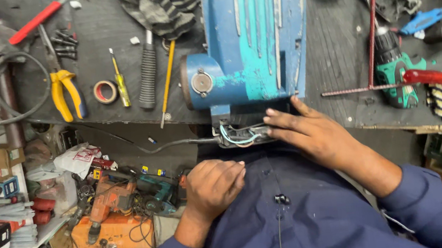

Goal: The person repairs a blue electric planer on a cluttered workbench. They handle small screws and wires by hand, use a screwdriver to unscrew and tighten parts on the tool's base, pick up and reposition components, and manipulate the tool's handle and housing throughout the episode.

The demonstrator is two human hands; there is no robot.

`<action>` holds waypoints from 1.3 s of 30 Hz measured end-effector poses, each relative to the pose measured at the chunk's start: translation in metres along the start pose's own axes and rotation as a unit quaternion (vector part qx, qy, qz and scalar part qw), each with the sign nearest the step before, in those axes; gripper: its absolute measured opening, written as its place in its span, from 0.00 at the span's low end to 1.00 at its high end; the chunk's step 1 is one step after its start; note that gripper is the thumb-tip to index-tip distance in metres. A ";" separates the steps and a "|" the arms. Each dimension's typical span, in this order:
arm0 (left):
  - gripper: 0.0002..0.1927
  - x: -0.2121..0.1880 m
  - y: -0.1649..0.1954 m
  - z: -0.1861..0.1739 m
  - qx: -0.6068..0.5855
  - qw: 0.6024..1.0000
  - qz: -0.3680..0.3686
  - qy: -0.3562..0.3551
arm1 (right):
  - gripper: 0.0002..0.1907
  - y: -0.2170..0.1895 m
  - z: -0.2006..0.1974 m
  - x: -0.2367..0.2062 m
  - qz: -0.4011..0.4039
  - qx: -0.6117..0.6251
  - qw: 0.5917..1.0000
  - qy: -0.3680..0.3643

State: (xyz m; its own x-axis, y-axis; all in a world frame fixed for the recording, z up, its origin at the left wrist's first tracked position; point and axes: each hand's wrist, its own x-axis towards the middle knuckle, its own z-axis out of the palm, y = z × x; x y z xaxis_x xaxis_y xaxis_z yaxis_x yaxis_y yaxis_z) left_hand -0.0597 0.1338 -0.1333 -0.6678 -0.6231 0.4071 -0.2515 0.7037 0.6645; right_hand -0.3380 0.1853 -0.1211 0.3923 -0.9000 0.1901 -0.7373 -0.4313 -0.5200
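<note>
Right hand: fingers extended, mostly open, tips resting on the wiring block at the bottom of the blue machine housing; nothing gripped. Housing sits on the worktop just beyond the fingertips. Left hand: curled into a loose fist against the dark blue shirt, holding nothing visible, near and below the wiring block. Grey cable runs out of the block, away from the right hand. Yellow-handled pliers well apart, far side of the left hand.
</note>
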 end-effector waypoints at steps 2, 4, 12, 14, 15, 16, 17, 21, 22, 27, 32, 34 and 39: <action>0.11 0.014 0.004 0.003 0.001 0.998 0.056 0.017 | 0.17 -0.002 0.005 -0.002 0.013 -0.063 0.997 0.044; 0.13 0.031 0.010 0.008 -0.012 0.994 0.104 0.030 | 0.13 -0.002 0.007 -0.007 0.025 -0.080 0.985 0.148; 0.26 0.082 0.022 0.035 0.065 0.984 0.052 -0.159 | 0.08 0.006 0.001 -0.065 0.258 0.063 0.900 0.347; 0.24 0.085 0.022 0.034 0.051 0.980 0.038 -0.186 | 0.07 0.005 0.005 -0.076 0.299 0.107 0.883 0.346; 0.23 0.085 0.022 0.033 0.045 0.978 0.027 -0.202 | 0.07 0.003 0.009 -0.080 0.308 0.112 0.884 0.333; 0.23 0.086 0.022 0.032 0.043 0.975 0.016 -0.220 | 0.07 0.001 0.012 -0.083 0.317 0.118 0.885 0.319; 0.24 0.087 0.022 0.031 0.041 0.971 0.006 -0.235 | 0.08 0.000 0.015 -0.085 0.323 0.122 0.887 0.306; 0.26 0.095 0.021 0.028 0.007 0.968 -0.002 -0.251 | 0.13 -0.006 0.023 -0.085 0.306 0.173 0.907 0.234; 0.26 0.097 0.022 0.029 0.003 0.967 -0.008 -0.254 | 0.16 -0.006 0.023 -0.085 0.315 0.199 0.901 0.224; 0.19 0.101 0.029 0.048 0.004 0.976 -0.087 -0.200 | 0.23 -0.004 0.022 -0.081 0.378 0.339 0.848 0.153; 0.08 0.098 0.031 0.066 0.028 0.975 -0.150 -0.161 | 0.23 0.000 0.027 -0.079 0.395 0.353 0.839 0.121; 0.07 0.096 0.031 0.067 0.019 0.979 -0.144 -0.143 | 0.23 0.002 0.029 -0.079 0.403 0.357 0.835 0.117; 0.07 0.096 0.029 0.064 -0.001 0.984 -0.125 -0.128 | 0.23 0.007 0.033 -0.081 0.401 0.349 0.839 0.116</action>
State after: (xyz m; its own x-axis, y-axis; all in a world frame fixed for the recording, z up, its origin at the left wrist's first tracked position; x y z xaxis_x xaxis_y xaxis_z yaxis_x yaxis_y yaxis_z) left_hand -0.1756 0.1166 -0.1147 -0.7402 -0.6696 0.0606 -0.4282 0.5390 0.7254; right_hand -0.3568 0.2571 -0.1676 -0.2536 -0.9063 -0.3381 -0.1798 0.3876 -0.9041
